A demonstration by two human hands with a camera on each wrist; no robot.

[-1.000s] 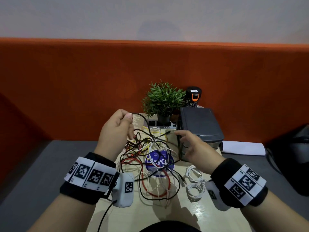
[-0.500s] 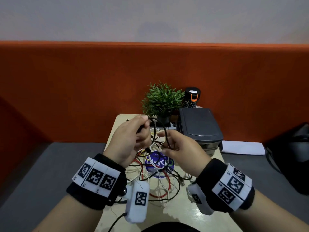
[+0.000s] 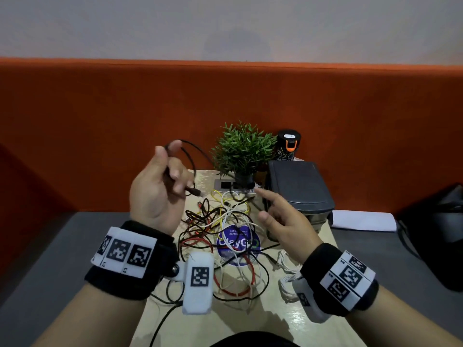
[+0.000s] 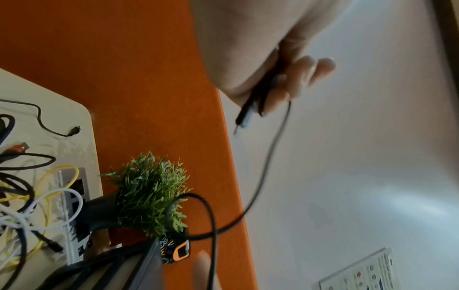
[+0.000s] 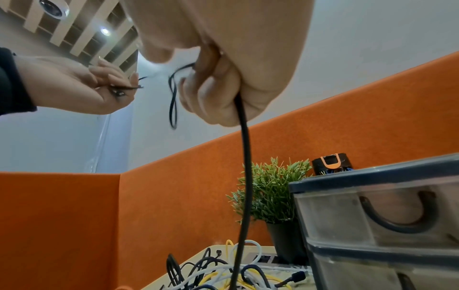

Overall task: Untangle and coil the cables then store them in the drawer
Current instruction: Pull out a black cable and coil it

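Note:
A tangle of black, white, yellow and red cables (image 3: 225, 231) lies on the small table (image 3: 253, 324). Above its left side, my raised left hand (image 3: 172, 171) grips one end of a black cable (image 3: 190, 156), looped over the index finger with the plug (image 3: 194, 192) sticking out. The left wrist view shows the plug (image 4: 244, 117) held in curled fingers (image 4: 298, 78). My right hand (image 3: 265, 206) hovers above the tangle, near the drawer unit (image 3: 298, 194). In the right wrist view its fingers (image 5: 218, 94) curl round the same black cable (image 5: 244, 176), which runs down into the pile.
A potted plant (image 3: 243, 151), a black bottle (image 3: 288, 146) and a power strip (image 3: 225, 185) stand at the table's far edge. Coiled white cable (image 3: 285, 274) lies under my right wrist. An orange partition (image 3: 100, 121) backs the table, and white paper (image 3: 363, 220) lies to the right.
My left hand has lifted up and to the left with the black cable's end. My right hand has drawn away to the right, so the hands are now apart.

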